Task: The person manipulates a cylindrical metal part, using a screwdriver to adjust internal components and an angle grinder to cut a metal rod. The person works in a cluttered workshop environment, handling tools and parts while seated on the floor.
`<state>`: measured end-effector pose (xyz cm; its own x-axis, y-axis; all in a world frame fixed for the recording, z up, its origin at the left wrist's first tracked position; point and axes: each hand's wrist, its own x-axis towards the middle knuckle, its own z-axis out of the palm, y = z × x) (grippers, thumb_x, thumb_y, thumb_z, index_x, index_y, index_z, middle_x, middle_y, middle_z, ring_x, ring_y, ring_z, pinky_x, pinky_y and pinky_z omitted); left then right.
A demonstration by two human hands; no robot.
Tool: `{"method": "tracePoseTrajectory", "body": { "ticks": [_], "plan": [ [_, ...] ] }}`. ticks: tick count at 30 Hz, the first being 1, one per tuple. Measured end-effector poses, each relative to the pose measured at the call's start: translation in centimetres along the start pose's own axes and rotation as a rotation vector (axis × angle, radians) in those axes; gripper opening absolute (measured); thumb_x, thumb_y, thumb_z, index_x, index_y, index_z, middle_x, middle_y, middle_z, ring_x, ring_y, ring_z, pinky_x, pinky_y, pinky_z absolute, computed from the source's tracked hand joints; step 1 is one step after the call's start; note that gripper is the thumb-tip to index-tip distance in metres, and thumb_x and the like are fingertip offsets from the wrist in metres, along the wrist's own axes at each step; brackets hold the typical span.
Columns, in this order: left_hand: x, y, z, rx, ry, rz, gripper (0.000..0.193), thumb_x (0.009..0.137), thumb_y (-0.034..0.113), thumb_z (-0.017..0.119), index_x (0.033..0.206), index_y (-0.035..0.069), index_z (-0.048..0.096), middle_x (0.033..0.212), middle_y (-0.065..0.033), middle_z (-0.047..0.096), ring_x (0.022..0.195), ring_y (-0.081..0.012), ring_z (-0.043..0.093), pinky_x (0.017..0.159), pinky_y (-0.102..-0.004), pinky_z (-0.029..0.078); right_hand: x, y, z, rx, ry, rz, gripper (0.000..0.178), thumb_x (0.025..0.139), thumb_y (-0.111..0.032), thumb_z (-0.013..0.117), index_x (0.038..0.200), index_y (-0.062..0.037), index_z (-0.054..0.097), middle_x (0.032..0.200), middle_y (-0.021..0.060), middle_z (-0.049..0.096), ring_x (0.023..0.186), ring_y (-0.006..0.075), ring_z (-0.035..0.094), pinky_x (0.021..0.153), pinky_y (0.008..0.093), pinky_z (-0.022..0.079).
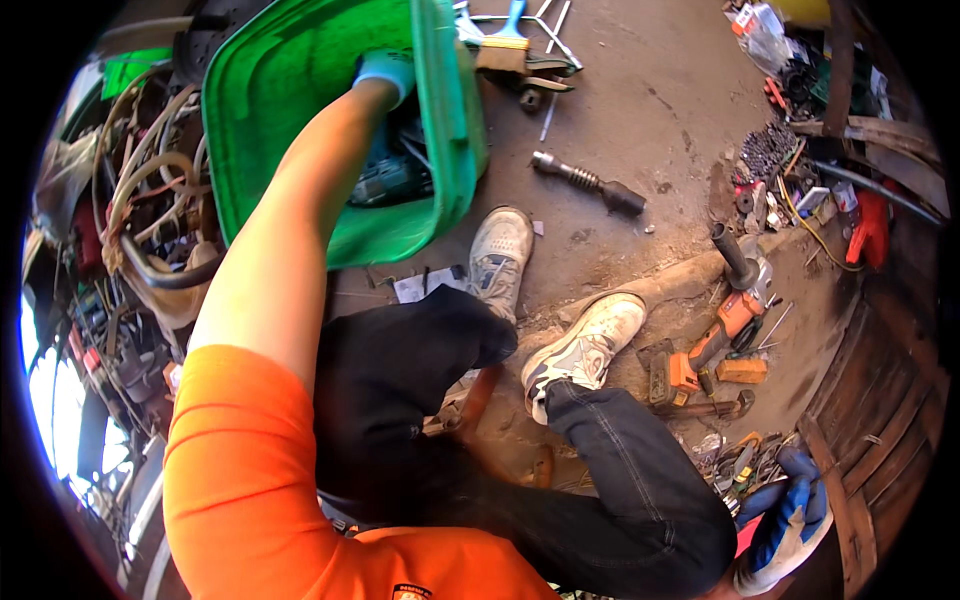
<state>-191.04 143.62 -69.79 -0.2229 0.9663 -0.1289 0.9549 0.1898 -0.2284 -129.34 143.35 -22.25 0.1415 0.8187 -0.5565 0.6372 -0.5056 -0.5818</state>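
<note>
A paintbrush (503,47) with a blue handle lay on the concrete floor (640,120) near some thin metal rods (552,30). A dark threaded shaft (588,183) lay apart from them. An orange angle grinder (722,325) rested beside a hammer (712,407), with black chain (766,150) and yellow cable (815,235) further off.

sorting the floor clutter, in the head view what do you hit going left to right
tangle of hoses and cables → green bin with the left hand in it → paintbrush → dark metal shaft → orange power tool → right hand → red clamp
</note>
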Motion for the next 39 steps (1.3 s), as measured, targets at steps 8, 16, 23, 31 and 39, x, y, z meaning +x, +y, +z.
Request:
{"method": "tracePoseTrajectory", "body": {
  "ticks": [8,16,23,31,39],
  "plan": [
    [-3.3,-4.8,-15.6,-0.416,-0.404,-0.199,0.037,0.093,0.029,0.061,0.124,0.009,0.069,0.098,-0.0143,0.074,0.081,-0.0205,0.066,0.073,-0.0385,0.052,4.1,1.4,1.0,0.102,-0.299,0.032,0.035,0.099,-0.019,0.059,0.120,0.0088,0.064,0.079,0.0110,0.070,0.059,0.0132,0.063,0.058,0.0252,0.050],
    [-14.1,1.5,-38.4,-2.134,-0.465,-0.149,0.044,0.103,0.023,0.048,0.139,-0.002,0.053,0.148,-0.0229,0.049,0.138,-0.0391,0.046,0.114,-0.0548,0.036,10.2,8.5,8.0,0.543,-0.671,-0.051,0.036,0.104,-0.025,0.058,0.124,0.0045,0.064,0.081,0.0093,0.070,0.067,0.0115,0.064,0.061,0.0234,0.050],
    [-13.8,17.6,-41.4,-1.275,-1.203,-0.212,0.027,0.088,0.029,0.078,0.090,0.006,0.064,0.071,0.0017,0.064,0.062,-0.0051,0.061,0.056,-0.0208,0.049,9.4,11.9,11.7,0.691,-0.640,-0.074,0.034,0.103,-0.024,0.059,0.124,0.0021,0.065,0.081,0.0054,0.070,0.069,0.0090,0.064,0.064,0.0222,0.050],
    [-12.3,24.2,-39.2,-1.005,-1.106,0.273,0.032,0.077,0.006,0.069,0.109,0.001,0.065,0.107,-0.0107,0.062,0.093,-0.0183,0.060,0.082,-0.0338,0.051,9.9,14.3,12.0,0.600,-0.701,-0.083,0.028,0.103,-0.015,0.057,0.124,0.0002,0.065,0.084,0.0048,0.070,0.069,0.0075,0.063,0.063,0.0228,0.050],
    [-13.1,24.1,-37.7,-0.972,-0.816,0.582,0.035,0.071,0.002,0.068,0.106,0.002,0.067,0.111,-0.0199,0.060,0.105,-0.0383,0.060,0.090,-0.0430,0.049,9.3,14.4,12.7,0.641,-0.723,-0.101,0.024,0.100,-0.009,0.058,0.121,0.0037,0.063,0.089,0.0075,0.069,0.073,0.0104,0.065,0.066,0.0246,0.052]
  ]
}}
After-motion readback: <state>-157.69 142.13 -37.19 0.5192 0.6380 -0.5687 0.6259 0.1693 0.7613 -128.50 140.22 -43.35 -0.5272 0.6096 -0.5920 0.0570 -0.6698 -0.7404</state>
